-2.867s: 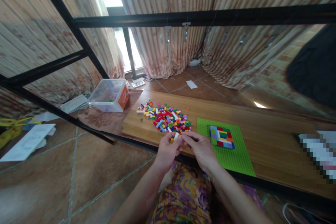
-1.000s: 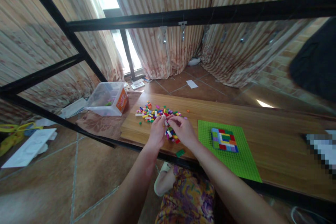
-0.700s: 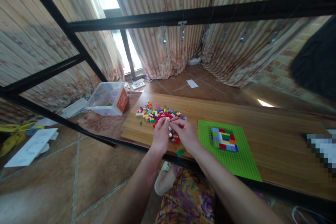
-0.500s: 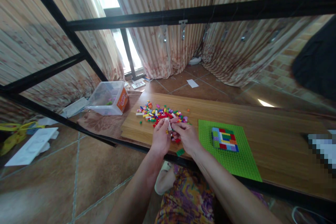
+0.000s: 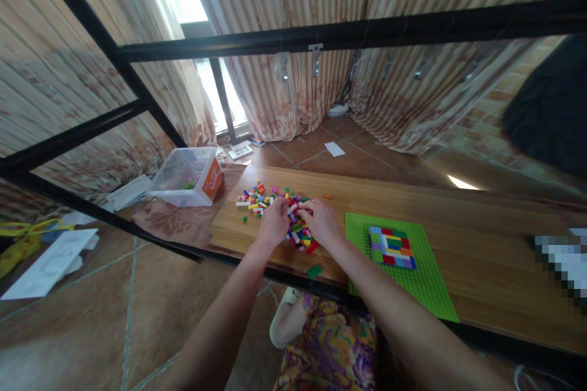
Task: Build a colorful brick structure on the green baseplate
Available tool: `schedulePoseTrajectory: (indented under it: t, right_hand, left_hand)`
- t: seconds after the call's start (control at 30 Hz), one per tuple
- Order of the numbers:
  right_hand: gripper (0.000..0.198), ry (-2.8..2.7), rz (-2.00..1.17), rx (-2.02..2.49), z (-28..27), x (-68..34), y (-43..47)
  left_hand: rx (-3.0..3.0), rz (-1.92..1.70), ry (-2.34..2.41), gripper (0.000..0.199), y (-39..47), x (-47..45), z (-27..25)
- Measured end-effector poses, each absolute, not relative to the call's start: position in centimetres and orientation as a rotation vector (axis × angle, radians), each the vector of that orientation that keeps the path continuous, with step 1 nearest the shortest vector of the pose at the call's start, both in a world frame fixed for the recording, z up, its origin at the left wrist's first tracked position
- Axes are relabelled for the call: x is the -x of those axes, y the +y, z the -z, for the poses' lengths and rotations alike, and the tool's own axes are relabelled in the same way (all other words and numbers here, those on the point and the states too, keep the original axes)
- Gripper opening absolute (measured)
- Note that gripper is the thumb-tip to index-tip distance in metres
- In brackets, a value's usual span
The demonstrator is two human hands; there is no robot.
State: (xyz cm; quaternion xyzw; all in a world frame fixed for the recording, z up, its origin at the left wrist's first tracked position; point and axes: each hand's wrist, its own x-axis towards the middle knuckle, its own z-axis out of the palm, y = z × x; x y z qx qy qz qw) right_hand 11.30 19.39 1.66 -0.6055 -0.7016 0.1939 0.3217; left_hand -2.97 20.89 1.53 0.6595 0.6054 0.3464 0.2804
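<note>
A pile of small toy bricks (image 5: 257, 203) in many colours lies on the wooden tabletop, and both hands are in it. My left hand (image 5: 276, 220) is over its middle with fingers curled downward; the fingertips are hidden among the bricks. Across from it, my right hand (image 5: 321, 219) has thumb and fingers drawn together close to a white brick (image 5: 292, 209); whatever they pinch is too small to make out. Right of the hands, a square build of coloured bricks (image 5: 392, 248) sits on a green baseplate (image 5: 431, 284).
A dark green brick piece (image 5: 315, 271) lies near the front edge of the table (image 5: 481, 244). Beyond the left end stands a clear plastic box (image 5: 181, 186) with an orange label. A black metal bar (image 5: 257, 43) crosses above the far side.
My hands have drawn apart; earlier they met around a white piece. The left hand has gone left and down onto the pile, uncovering bricks between the hands. The view has tilted slightly.
</note>
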Motion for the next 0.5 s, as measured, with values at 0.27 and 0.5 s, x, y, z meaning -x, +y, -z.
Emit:
schedulePoseTrajectory:
  t: [0.27,0.5]
  right_hand:
    - [0.019,-1.753,-0.510,1.527,-1.8,-12.5,15.7]
    - [0.021,-2.258,-0.606,1.222,-0.5,-14.3,7.5]
  left_hand:
    - [-0.731,-1.332,1.090,0.006,19.8,3.4,-1.7]
    - [-0.273,-1.247,0.875,0.028,17.7,5.1,-3.4]
